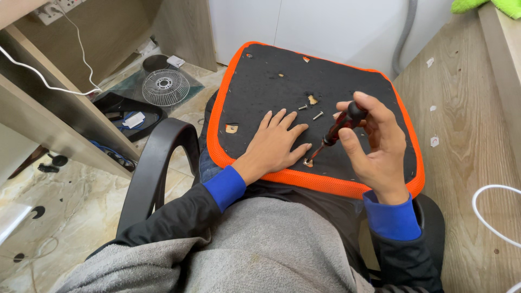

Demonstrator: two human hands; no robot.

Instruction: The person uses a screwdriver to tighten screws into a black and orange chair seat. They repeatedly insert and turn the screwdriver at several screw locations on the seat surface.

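An upturned chair seat [271, 81] lies across my lap, black on its underside with an orange mesh rim. My left hand [274, 146] rests flat on it, fingers spread, right beside a screw hole [308, 161] near the front edge. My right hand [374, 144] grips a red and black screwdriver [339, 127], its tip set in that hole. Two loose screws [310, 111] lie on the black fabric just beyond my left fingertips. Other torn holes [232, 128] show bare wood.
A black curved armrest [154, 163] stands at my left. Beyond it are a wire fan grille [165, 87], cables and wooden desk panels [54, 114] over a marble floor. A wooden surface [467, 108] runs along the right, with a white cable loop [491, 211].
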